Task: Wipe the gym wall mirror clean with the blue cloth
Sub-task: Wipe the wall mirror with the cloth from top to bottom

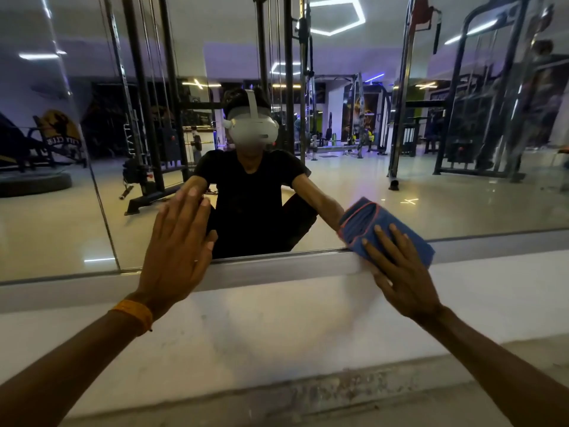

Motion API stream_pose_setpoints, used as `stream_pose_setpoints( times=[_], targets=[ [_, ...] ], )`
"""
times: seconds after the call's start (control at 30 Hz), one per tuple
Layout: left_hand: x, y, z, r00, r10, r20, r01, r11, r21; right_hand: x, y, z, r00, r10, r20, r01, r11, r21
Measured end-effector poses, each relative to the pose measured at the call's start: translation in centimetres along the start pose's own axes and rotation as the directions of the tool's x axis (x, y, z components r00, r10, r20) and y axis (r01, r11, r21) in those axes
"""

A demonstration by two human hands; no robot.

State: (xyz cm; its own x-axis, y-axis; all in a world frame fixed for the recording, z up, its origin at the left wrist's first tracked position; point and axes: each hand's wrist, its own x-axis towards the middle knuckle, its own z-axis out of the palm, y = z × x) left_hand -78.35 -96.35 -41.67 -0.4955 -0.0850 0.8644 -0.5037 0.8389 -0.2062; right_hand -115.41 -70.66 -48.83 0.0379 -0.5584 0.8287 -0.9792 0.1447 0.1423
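The gym wall mirror (pixel 446 192) fills the upper part of the head view and reflects the gym and a seated person in a black shirt. A folded blue cloth (pixel 366 220) with a red hem lies against the mirror's lower edge at the right. My right hand (pixel 397 272) presses on the cloth with straight, spread fingers. My left hand (pixel 178 241) lies flat on the glass at centre left, fingers straight; an orange band is on that wrist.
A grey metal frame (pixel 277 265) runs along the mirror's bottom edge. Below it is a white wall ledge (pixel 261 318). A vertical seam (pixel 101 192) joins two mirror panels at the left. Reflected weight machines stand behind.
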Motion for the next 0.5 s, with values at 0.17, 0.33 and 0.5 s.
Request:
stream_pose_setpoints(
  times=[0.17, 0.33, 0.5],
  targets=[
    [1.1, 0.8, 0.8, 0.997, 0.075, -0.033, -0.073, 0.995, 0.074, 7.3, -9.5, 3.6, 0.931, -0.361, 0.044, 0.358, 0.931, 0.07],
    [-0.2, 1.2, 1.9, 0.999, 0.007, -0.033, -0.006, 0.999, 0.043, 4.6, -3.1, 2.2, 0.947, -0.318, 0.036, 0.318, 0.948, 0.002],
    [-0.9, 0.9, 2.3, 0.998, 0.069, -0.015, -0.068, 0.996, 0.063, -0.3, 0.1, 1.3, 0.999, -0.001, -0.043, 0.001, 1.0, 0.013]
  ],
)
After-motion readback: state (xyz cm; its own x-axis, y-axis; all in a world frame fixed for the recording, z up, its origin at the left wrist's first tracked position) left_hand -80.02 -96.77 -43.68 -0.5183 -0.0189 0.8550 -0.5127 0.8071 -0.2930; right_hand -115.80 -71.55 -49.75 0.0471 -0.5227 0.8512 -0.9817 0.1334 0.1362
